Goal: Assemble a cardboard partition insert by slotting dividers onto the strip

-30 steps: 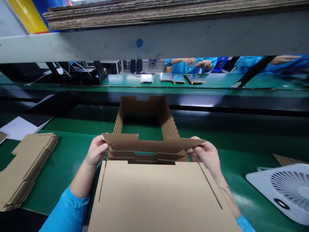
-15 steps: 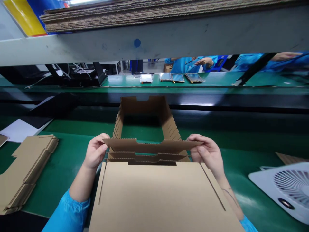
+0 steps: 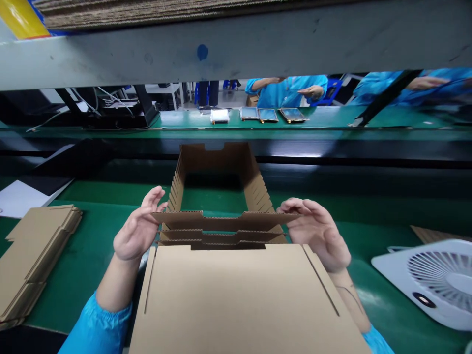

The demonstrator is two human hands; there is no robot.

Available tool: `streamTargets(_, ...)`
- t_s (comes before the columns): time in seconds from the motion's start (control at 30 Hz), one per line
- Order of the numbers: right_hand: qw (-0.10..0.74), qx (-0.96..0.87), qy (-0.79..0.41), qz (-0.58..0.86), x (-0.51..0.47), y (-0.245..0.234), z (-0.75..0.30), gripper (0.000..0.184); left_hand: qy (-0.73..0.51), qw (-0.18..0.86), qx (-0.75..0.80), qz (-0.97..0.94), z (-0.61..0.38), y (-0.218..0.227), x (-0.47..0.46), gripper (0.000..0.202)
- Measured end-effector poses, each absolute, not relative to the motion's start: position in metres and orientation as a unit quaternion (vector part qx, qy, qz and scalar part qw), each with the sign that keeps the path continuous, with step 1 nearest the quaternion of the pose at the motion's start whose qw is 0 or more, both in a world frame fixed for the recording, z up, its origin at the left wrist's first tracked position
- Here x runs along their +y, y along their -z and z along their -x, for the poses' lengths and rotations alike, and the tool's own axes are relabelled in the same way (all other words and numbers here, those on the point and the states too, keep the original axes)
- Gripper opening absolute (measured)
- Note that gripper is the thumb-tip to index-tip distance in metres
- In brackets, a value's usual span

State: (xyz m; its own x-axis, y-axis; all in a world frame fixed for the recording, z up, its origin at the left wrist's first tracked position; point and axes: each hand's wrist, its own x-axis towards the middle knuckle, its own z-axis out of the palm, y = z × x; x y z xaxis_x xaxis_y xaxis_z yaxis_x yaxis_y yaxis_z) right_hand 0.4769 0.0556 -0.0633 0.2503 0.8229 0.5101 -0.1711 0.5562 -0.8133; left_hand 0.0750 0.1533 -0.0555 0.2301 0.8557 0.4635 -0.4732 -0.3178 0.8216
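A notched cardboard divider [image 3: 221,224] is lying crosswise over the near part of a slotted cardboard frame [image 3: 214,160], its two ends projecting past the frame's side walls. Two further dividers [image 3: 182,235] are standing just behind it on the wearer's side, and a large cardboard panel [image 3: 236,300] with a slot along each side is filling the foreground.

The left hand [image 3: 138,226] is holding its fingers spread beside the divider's left end, pinching nothing. The right hand [image 3: 319,233] is keeping its thumb well apart from its bent fingers, which are meeting the divider's right end in view; whether either hand is touching the cardboard, the view is not showing clearly.

The frame is resting on a green work surface [image 3: 99,255]. At left, a stack of folded cardboard [image 3: 33,255] is lying near a white sheet [image 3: 22,199]; at right, a pale fan [image 3: 405,268] is lying in front of a brown piece [image 3: 438,234].

Beyond, four flat devices [image 3: 268,115] are sitting in a row below a grey beam [image 3: 236,54], which is carrying corrugated sheets [image 3: 147,14]. Two people in blue sleeves [image 3: 319,87] are occupying the far side.
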Motion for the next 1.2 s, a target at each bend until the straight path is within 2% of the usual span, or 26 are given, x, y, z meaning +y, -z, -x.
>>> streamTargets(0.13, 0.694, -0.523, -0.346, 0.353, 0.055, 0.066, -0.481, 0.027, -0.582, 0.527, 0.179, -0.593, -0.072, 0.061, 0.157, 0.030)
streamTargets(0.3, 0.622, -0.562, -0.294, 0.460, 0.063, 0.080, -0.500, 0.048, -0.537, 0.449, 0.230, -0.676, -0.065, 0.075, 0.168, 0.036)
streamTargets(0.37, 0.606, -0.565, -0.319, 0.461, 0.066, 0.083, -0.505, 0.048, -0.523, 0.463, 0.223, -0.680, -0.063, 0.079, 0.172, 0.038)
streamTargets(0.43, 0.612, -0.560, -0.362, 0.425, 0.065, 0.082, -0.508, 0.041, -0.521, 0.486, 0.182, -0.677, -0.060, 0.080, 0.174, 0.040)
streamTargets(0.53, 0.617, -0.566, -0.421, 0.348, 0.058, 0.081, -0.509, 0.037, -0.498, 0.513, 0.118, -0.689, -0.058, 0.079, 0.174, 0.070)
streamTargets(0.6, 0.608, -0.573, -0.450, 0.316, 0.053, 0.080, -0.510, 0.051, -0.468, 0.521, 0.111, -0.705, -0.058, 0.076, 0.172, 0.091)
streamTargets(0.67, 0.592, -0.581, -0.466, 0.308, 0.050, 0.081, -0.511, 0.065, -0.451, 0.522, 0.124, -0.713, -0.060, 0.073, 0.169, 0.098)
streamTargets(0.77, 0.585, -0.592, -0.467, 0.299, 0.050, 0.080, -0.511, 0.066, -0.458, 0.524, 0.140, -0.705, -0.065, 0.071, 0.165, 0.092)
streamTargets(0.87, 0.610, -0.577, -0.452, 0.302, 0.054, 0.078, -0.507, 0.051, -0.496, 0.524, 0.156, -0.674, -0.070, 0.073, 0.164, 0.081)
streamTargets(1.0, 0.655, -0.546, -0.385, 0.352, 0.059, 0.075, -0.500, 0.021, -0.579, 0.466, 0.224, -0.631, -0.076, 0.074, 0.163, 0.041)
streamTargets(1.1, 0.666, -0.511, -0.334, 0.429, 0.062, 0.073, -0.497, 0.021, -0.622, 0.399, 0.291, -0.608, -0.079, 0.070, 0.162, 0.020)
streamTargets(1.2, 0.657, -0.498, -0.330, 0.459, 0.061, 0.071, -0.497, 0.025, -0.616, 0.412, 0.276, -0.613, -0.079, 0.064, 0.159, 0.020)
